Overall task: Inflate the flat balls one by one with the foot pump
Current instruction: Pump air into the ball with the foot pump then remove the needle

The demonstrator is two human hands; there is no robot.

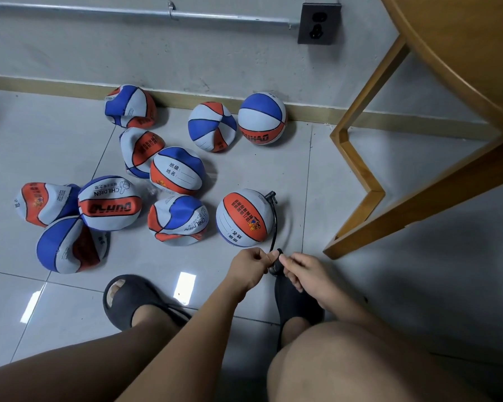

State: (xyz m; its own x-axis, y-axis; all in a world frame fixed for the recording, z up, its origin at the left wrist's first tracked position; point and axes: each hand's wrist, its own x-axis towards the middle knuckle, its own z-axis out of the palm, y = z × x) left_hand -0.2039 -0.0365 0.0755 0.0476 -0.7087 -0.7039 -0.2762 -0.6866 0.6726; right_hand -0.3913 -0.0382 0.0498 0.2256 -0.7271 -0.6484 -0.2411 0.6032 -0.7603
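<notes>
Several red, white and blue balls lie on the tiled floor. Most are crumpled flat, such as one (177, 220) in the middle. A rounder ball (244, 217) sits just ahead of my hands, with a black hose (273, 224) running from a connector (270, 196) at its top right down to my hands. My left hand (251, 269) and my right hand (305, 274) both pinch the hose's lower end at a small black part (275, 266). The foot pump itself is mostly hidden under my right foot (295, 303).
Two fuller balls (262, 118) rest against the skirting board at the back. A wooden table leg frame (360, 184) stands to the right. My left foot in a black slipper (128, 300) is planted on the floor. A wall socket (319, 23) is above.
</notes>
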